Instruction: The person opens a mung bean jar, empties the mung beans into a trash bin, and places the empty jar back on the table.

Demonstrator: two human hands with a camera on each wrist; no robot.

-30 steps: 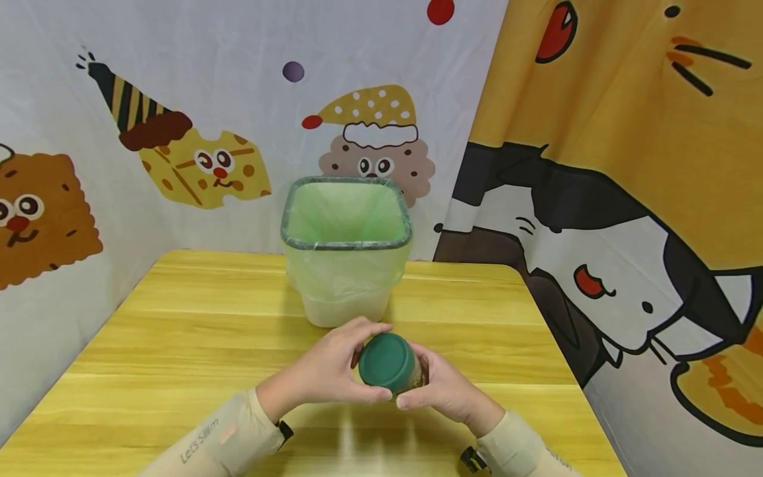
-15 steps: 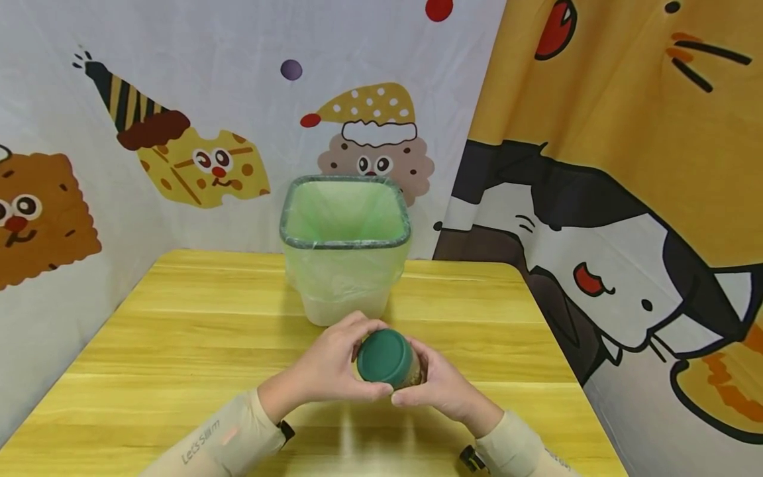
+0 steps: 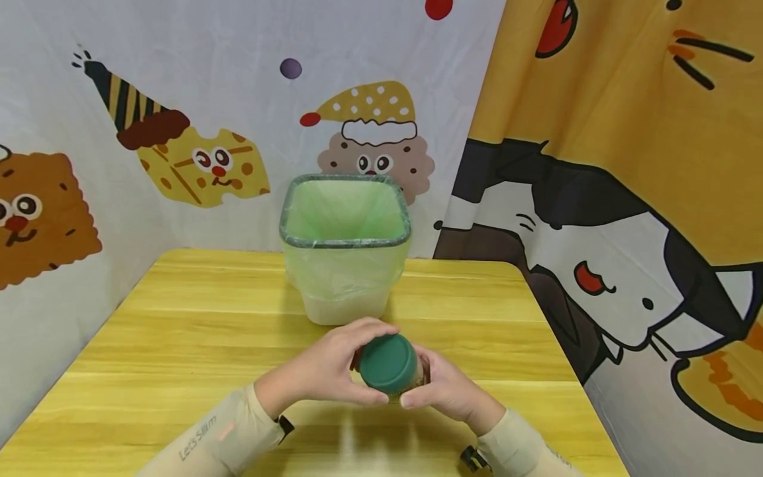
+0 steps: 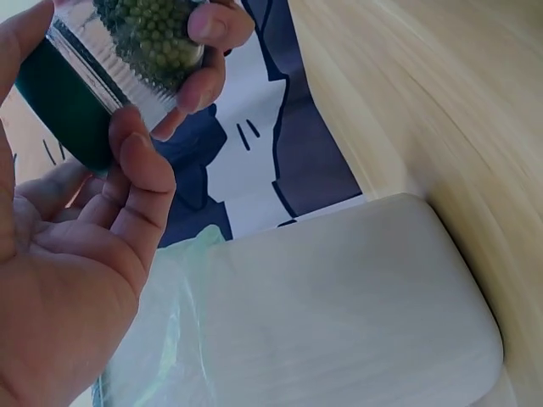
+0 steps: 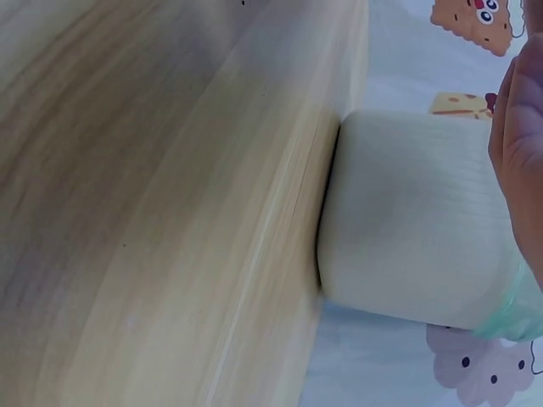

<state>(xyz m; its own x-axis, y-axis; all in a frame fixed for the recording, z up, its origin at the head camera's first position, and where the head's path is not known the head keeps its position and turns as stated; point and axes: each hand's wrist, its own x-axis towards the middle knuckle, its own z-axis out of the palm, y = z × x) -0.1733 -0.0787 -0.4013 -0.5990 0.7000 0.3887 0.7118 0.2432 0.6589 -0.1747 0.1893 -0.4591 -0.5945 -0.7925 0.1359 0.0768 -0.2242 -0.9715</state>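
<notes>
Both hands hold a small jar (image 4: 148, 47) above the table, its clear ribbed body showing a mass of green granules. My left hand (image 3: 324, 371) grips the dark green lid (image 3: 387, 363), thumb on the near side and fingers round the far side. From the right, my right hand (image 3: 450, 387) holds the body; its fingertips (image 4: 208, 27) wrap the ribbed wall in the left wrist view. The lid faces up and toward the head camera, with the jar tilted. Only part of the right hand (image 5: 522, 161) shows at the edge of the right wrist view, where the jar is out of sight.
Beyond the hands, a pale bin (image 3: 346, 310) stands on the wooden table (image 3: 197, 318), lined with a translucent green bag (image 3: 346, 271) held by a dark rim (image 3: 346, 244). A cartoon-printed cloth (image 3: 220, 79) hangs behind, with a yellow one (image 3: 596, 112) at the right.
The left hand has shifted slightly on the lid, its fingers reaching a little further over the far edge. Jar and right hand have moved only slightly; the bin is unmoved.
</notes>
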